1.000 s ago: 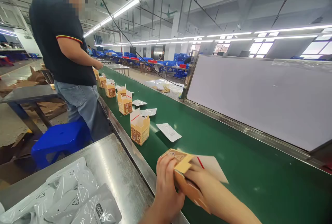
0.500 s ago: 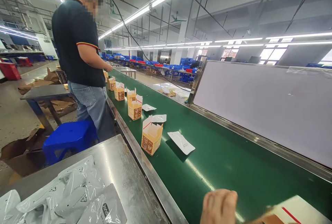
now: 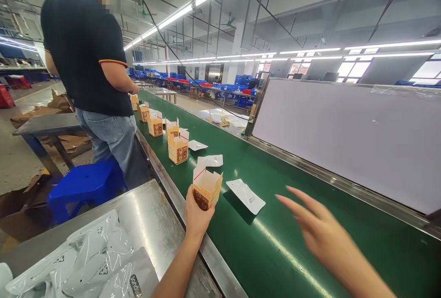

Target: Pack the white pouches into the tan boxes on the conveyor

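Observation:
My left hand (image 3: 195,213) is closed round a small open yellow carton (image 3: 206,186) at the near edge of the green conveyor belt (image 3: 282,243). My right hand (image 3: 315,229) hovers over the belt with fingers stretched out and holds nothing. It points toward a flat white pouch (image 3: 247,194) lying just right of the carton. More open yellow cartons (image 3: 178,147) and white pouches (image 3: 211,160) stand in a row farther up the belt.
A person in a dark shirt (image 3: 87,45) stands at the belt's left side beside a blue stool (image 3: 84,185). Plastic-wrapped packs (image 3: 86,263) lie on the steel table (image 3: 151,215) at my left. A white board (image 3: 347,132) lines the belt's far side.
The carton I held with both hands has gone from view to the right. My left hand reached forward and took hold of the nearest open carton; my right hand came back empty.

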Action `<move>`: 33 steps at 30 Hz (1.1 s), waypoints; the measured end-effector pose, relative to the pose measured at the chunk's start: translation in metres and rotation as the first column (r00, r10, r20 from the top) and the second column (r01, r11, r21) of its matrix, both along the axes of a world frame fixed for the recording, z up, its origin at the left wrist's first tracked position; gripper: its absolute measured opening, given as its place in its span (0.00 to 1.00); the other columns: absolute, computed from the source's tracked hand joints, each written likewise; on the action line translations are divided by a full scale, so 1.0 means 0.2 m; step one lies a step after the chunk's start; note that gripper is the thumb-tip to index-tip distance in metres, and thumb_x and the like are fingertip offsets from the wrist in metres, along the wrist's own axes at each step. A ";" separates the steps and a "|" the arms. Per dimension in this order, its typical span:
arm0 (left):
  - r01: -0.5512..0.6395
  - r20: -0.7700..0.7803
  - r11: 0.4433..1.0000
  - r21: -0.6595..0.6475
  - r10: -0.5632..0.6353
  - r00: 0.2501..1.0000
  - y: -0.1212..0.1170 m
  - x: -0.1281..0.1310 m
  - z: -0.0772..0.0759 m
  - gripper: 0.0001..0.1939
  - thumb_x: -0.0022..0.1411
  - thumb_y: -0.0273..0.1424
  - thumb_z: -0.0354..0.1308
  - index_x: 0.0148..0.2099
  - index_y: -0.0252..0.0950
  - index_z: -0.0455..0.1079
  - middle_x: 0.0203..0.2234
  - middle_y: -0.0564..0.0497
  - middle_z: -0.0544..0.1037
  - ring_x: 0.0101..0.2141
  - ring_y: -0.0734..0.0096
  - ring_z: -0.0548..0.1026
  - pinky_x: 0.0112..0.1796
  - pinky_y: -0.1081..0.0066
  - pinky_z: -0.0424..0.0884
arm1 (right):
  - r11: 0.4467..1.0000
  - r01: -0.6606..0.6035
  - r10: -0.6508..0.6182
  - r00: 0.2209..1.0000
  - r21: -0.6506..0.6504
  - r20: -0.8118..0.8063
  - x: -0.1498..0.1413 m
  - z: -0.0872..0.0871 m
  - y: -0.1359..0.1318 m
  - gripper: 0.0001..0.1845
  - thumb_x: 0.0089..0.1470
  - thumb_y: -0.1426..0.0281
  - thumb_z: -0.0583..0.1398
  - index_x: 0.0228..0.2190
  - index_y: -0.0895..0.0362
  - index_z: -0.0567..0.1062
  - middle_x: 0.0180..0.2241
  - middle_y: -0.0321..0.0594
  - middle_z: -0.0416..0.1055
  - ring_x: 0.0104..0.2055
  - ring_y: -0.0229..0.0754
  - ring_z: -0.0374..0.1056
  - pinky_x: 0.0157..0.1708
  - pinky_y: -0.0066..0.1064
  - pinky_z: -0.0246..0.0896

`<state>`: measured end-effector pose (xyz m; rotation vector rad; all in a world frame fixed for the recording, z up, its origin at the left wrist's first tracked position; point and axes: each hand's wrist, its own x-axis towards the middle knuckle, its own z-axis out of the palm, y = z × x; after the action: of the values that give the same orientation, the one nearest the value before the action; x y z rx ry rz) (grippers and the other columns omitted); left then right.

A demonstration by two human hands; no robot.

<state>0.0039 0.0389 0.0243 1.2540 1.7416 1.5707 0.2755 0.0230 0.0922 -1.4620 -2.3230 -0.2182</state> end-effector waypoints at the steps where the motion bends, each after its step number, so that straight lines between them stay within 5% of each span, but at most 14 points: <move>1: 0.040 0.043 0.999 0.010 -0.040 0.998 0.00 0.01 -0.01 0.40 0.43 0.29 0.64 0.59 0.36 0.52 0.51 0.41 0.67 0.53 0.54 0.67 0.54 0.52 0.64 | 0.995 -0.001 0.004 0.999 -0.095 0.039 -0.04 -0.01 0.08 0.35 0.52 0.83 0.55 0.58 0.44 0.62 0.65 0.42 0.43 0.64 0.54 0.45 0.57 0.49 0.55; 3: 0.141 0.075 0.989 0.045 -0.144 0.987 -0.03 0.01 0.00 0.36 0.42 0.28 0.63 0.54 0.35 0.56 0.48 0.43 0.69 0.50 0.56 0.69 0.53 0.55 0.65 | 0.946 -0.010 0.048 0.993 -0.323 0.111 -0.12 -0.04 0.24 0.47 0.42 0.90 0.52 0.59 0.41 0.60 0.67 0.41 0.38 0.66 0.55 0.41 0.56 0.45 0.55; 5: 0.255 0.064 0.964 0.073 -0.260 0.964 -0.08 -0.01 0.03 0.34 0.40 0.27 0.62 0.53 0.36 0.57 0.46 0.45 0.70 0.49 0.57 0.70 0.52 0.56 0.66 | 0.881 -0.042 0.117 0.985 -0.472 0.131 -0.20 -0.06 0.37 0.49 0.36 0.90 0.52 0.57 0.43 0.63 0.65 0.42 0.44 0.63 0.53 0.51 0.53 0.36 0.58; 9: 0.364 -0.048 0.926 0.100 -0.361 0.931 -0.20 -0.02 0.08 0.31 0.43 0.24 0.58 0.52 0.38 0.58 0.45 0.48 0.70 0.47 0.61 0.70 0.50 0.59 0.67 | 0.883 -0.090 0.135 0.989 -0.460 0.065 -0.23 -0.07 0.44 0.35 0.38 0.85 0.52 0.48 0.52 0.74 0.52 0.42 0.68 0.46 0.44 0.69 0.44 0.28 0.60; 14: 0.338 -0.161 0.937 0.086 -0.321 0.933 -0.27 -0.01 0.08 0.32 0.46 0.22 0.57 0.54 0.41 0.56 0.49 0.48 0.67 0.51 0.61 0.67 0.52 0.57 0.65 | 0.938 -0.008 -0.053 0.984 -0.346 -0.167 -0.09 0.11 0.22 0.27 0.51 0.71 0.50 0.53 0.59 0.66 0.39 0.45 0.72 0.38 0.46 0.69 0.40 0.35 0.62; 16: 0.357 -0.187 0.931 0.075 -0.338 0.922 -0.28 0.01 0.08 0.33 0.46 0.21 0.57 0.55 0.42 0.55 0.51 0.49 0.66 0.52 0.61 0.65 0.53 0.56 0.64 | 0.919 -0.152 -0.027 0.897 -0.365 -0.441 -0.06 0.24 0.08 0.28 0.52 0.63 0.52 0.55 0.56 0.62 0.40 0.45 0.70 0.38 0.47 0.68 0.37 0.35 0.64; 19: 0.401 -0.203 0.913 0.078 -0.380 0.903 -0.29 0.03 0.09 0.33 0.47 0.22 0.58 0.55 0.42 0.55 0.51 0.48 0.66 0.52 0.61 0.66 0.52 0.57 0.65 | 0.749 -0.531 0.133 0.707 -0.397 -0.695 -0.10 0.42 -0.09 0.21 0.48 0.61 0.57 0.44 0.53 0.71 0.44 0.45 0.67 0.40 0.47 0.66 0.37 0.34 0.64; 22: 0.451 -0.304 0.883 0.128 -0.398 0.865 -0.31 0.05 0.10 0.32 0.49 0.22 0.57 0.57 0.43 0.53 0.52 0.47 0.67 0.53 0.61 0.66 0.54 0.54 0.64 | 0.645 -0.577 0.284 0.789 -0.500 -0.544 -0.21 0.49 -0.17 0.15 0.49 0.71 0.55 0.40 0.52 0.74 0.40 0.40 0.69 0.39 0.41 0.66 0.39 0.29 0.61; 25: 0.481 -0.512 0.861 0.165 -0.342 0.788 -0.32 0.07 0.07 0.33 0.51 0.20 0.54 0.58 0.42 0.51 0.53 0.46 0.66 0.56 0.59 0.64 0.58 0.46 0.58 | 0.743 -0.376 0.222 0.919 -0.553 -0.327 -0.33 0.42 -0.19 0.21 0.45 0.80 0.54 0.41 0.51 0.73 0.35 0.35 0.73 0.35 0.38 0.68 0.35 0.26 0.61; 29: 0.419 -0.514 0.887 0.194 -0.272 0.813 -0.33 0.12 0.04 0.33 0.49 0.19 0.53 0.57 0.39 0.52 0.51 0.44 0.68 0.54 0.59 0.66 0.55 0.48 0.63 | 0.931 -0.149 0.130 0.988 -0.333 -0.079 -0.41 0.29 -0.23 0.11 0.52 0.78 0.55 0.33 0.55 0.75 0.36 0.41 0.73 0.36 0.42 0.69 0.34 0.29 0.61; 33: 0.395 -0.411 0.899 0.190 -0.293 0.863 -0.36 0.18 0.05 0.35 0.45 0.19 0.55 0.56 0.39 0.52 0.49 0.44 0.69 0.51 0.59 0.69 0.51 0.52 0.70 | 0.927 -0.152 0.155 0.988 -0.342 -0.021 -0.39 0.24 -0.22 0.15 0.53 0.80 0.52 0.32 0.55 0.77 0.35 0.39 0.75 0.34 0.41 0.71 0.32 0.27 0.61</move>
<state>0.0397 -0.0325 0.0342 1.9925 1.4178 1.4490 0.1969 -0.0217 0.1412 -1.4174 -2.5614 0.2392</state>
